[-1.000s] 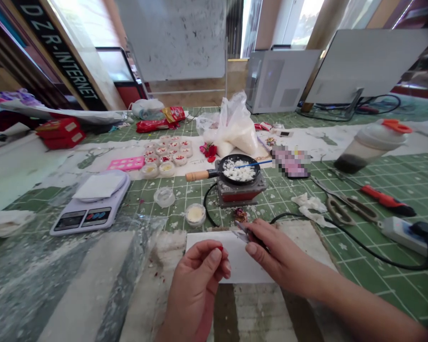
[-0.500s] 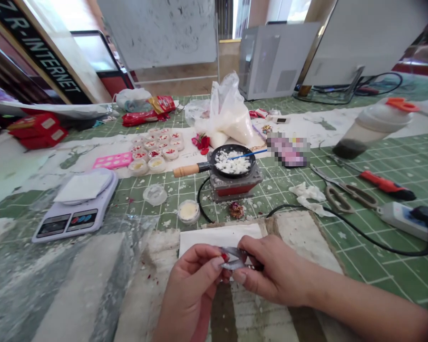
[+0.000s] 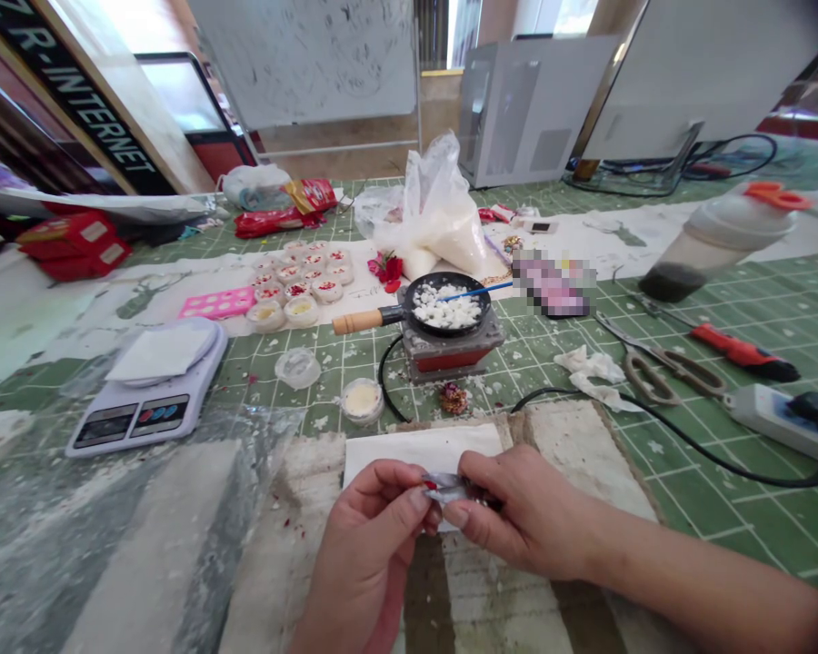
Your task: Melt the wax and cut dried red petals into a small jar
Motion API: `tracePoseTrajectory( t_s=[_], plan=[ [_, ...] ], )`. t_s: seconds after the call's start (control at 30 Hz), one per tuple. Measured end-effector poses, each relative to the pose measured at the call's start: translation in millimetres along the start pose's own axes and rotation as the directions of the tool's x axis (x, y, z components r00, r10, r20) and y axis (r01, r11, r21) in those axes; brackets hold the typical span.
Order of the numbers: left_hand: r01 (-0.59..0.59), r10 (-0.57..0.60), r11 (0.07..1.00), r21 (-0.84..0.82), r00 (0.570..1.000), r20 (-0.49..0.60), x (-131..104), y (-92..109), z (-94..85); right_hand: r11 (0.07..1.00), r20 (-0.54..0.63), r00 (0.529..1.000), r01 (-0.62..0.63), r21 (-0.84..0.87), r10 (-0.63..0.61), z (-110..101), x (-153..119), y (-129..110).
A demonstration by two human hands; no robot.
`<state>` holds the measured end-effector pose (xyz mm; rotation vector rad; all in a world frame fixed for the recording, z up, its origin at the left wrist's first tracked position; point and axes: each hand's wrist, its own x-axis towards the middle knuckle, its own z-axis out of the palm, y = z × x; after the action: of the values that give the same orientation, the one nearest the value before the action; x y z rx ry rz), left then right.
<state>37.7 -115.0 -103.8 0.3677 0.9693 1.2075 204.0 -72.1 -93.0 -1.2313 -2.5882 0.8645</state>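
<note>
My left hand (image 3: 372, 540) pinches a small red petal (image 3: 430, 486) between thumb and fingertips. In my right hand (image 3: 528, 518) is a pair of small metal snips (image 3: 450, 489), its grips mostly hidden by my fingers and palm. The blades meet at the petal, right at my left fingertips. Both hands are held over a white sheet of paper (image 3: 409, 447) on a beige and brown striped cloth (image 3: 579, 445). Just beyond the paper stands a round clear pot of pale wax-like material (image 3: 363, 401), with a dried flower head (image 3: 453, 398) to its right.
A black pan (image 3: 450, 329) of white flakes sits on a small hotplate (image 3: 453, 359), its cord (image 3: 627, 400) running right. Kitchen scales (image 3: 146, 391) stand left; filled pots with red bits (image 3: 300, 289) are behind. Scissors (image 3: 661, 363) and a plastic shaker (image 3: 719, 241) lie right.
The blades of the snips have closed together at the red petal; they stood apart before. Both hands have stayed nearly in place, and less of the petal shows.
</note>
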Motion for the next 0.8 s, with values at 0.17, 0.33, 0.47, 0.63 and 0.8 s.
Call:
tracePoseTrajectory(
  t_s=[0.17, 0.33, 0.47, 0.63, 0.8],
  plan=[
    [-0.004, 0.004, 1.0, -0.001, 1.0, -0.003, 0.5, 0.8, 2.7, 1.0, 0.003, 1.0, -0.007, -0.016, 0.007, 0.9, -0.3, 0.1],
    [-0.01, 0.01, 1.0, 0.003, 1.0, -0.007, 0.9, 1.3, 2.9, 0.999, -0.002, 1.0, -0.007, -0.036, 0.007, 1.8, 0.1, 0.1],
    [-0.008, 0.008, 1.0, 0.016, 1.0, 0.0, -0.1, 1.5, 1.8, 0.998, -0.006, 1.0, -0.006, -0.064, 0.005, 2.4, -1.3, -0.2],
    [-0.007, 0.007, 1.0, 0.018, 1.0, 0.007, -1.0, 0.2, 0.6, 0.997, -0.005, 1.0, -0.003, -0.081, 0.003, 3.9, -2.2, 0.1],
    [-0.018, 0.018, 1.0, 0.023, 1.0, 0.005, -0.1, 0.7, 0.4, 0.997, -0.004, 1.0, -0.006, -0.072, 0.006, 4.1, -0.1, 0.9]
  ],
)
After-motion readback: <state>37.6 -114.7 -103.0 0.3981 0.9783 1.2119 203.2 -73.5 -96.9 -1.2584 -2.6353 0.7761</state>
